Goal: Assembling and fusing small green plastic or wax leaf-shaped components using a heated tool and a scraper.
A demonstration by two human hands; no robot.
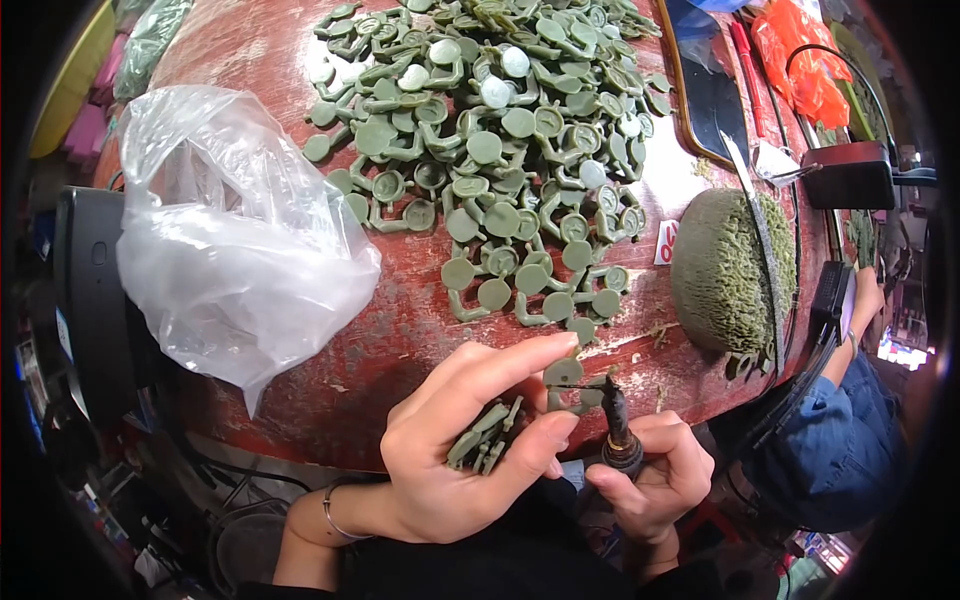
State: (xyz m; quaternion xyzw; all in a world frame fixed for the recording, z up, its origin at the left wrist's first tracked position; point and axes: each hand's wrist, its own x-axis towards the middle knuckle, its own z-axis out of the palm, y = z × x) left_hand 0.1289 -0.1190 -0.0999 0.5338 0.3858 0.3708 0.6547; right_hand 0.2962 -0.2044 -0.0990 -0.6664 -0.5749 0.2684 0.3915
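My left hand (pixel 475 425) is closed around several green wax-like pieces (pixel 482 440) in its palm. At its fingertips it pinches one more green piece (pixel 564 374), with a flat round disc. My right hand (pixel 655 470) grips a dark-tipped hand tool (pixel 618 425), shaped like a soldering iron, with a ribbed brassy collar. A thin wire-like point reaches left from the tool and crosses the pinched piece; whether they touch I cannot tell. Just beyond my hands spreads a heap of similar green pieces (pixel 485 148), with round discs on bent stems.
A clear plastic bag (pixel 240 250) rests on the worn red table (pixel 400 350) at left, beside a black box (pixel 92 280). To the right stands a round green block (pixel 715 270) with a crumbly side and a long metal strip (pixel 760 250) against it. A person in blue (pixel 835 440) works at right.
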